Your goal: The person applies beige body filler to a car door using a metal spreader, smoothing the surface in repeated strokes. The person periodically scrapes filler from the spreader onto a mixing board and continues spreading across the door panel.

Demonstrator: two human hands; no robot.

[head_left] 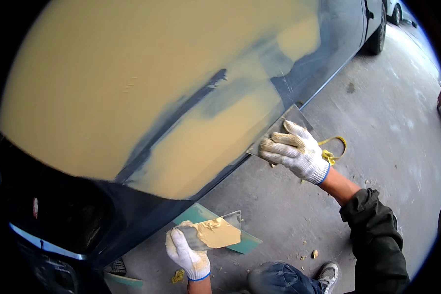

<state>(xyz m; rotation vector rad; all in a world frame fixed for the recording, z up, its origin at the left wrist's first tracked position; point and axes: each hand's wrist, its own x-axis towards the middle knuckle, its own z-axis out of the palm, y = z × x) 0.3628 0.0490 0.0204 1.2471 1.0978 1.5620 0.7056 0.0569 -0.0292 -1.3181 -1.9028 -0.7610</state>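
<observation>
My right hand (296, 152), in a white knit glove, grips a flat grey spreader (295, 116) with its fingers spread over the face. The spreader lies against the lower edge of a dark blue car's side panel (299, 88). Tan body filler (206, 142) covers much of this panel, and a bare dark strip (181, 110) cuts through it. In my gloved left hand (187, 252) is a thin see-through plate (234, 220), tilted below the car's lower edge. A thick lump of tan filler paste (215, 232) sits on it.
Behind the plate is a green board (196, 214). Another greenish strip (125, 280) lies at the lower left. On the concrete floor (377, 127) are a yellow strap (335, 147) and scattered filler crumbs. The car's dark front opening (59, 206) is at left; my shoe (330, 275) is below.
</observation>
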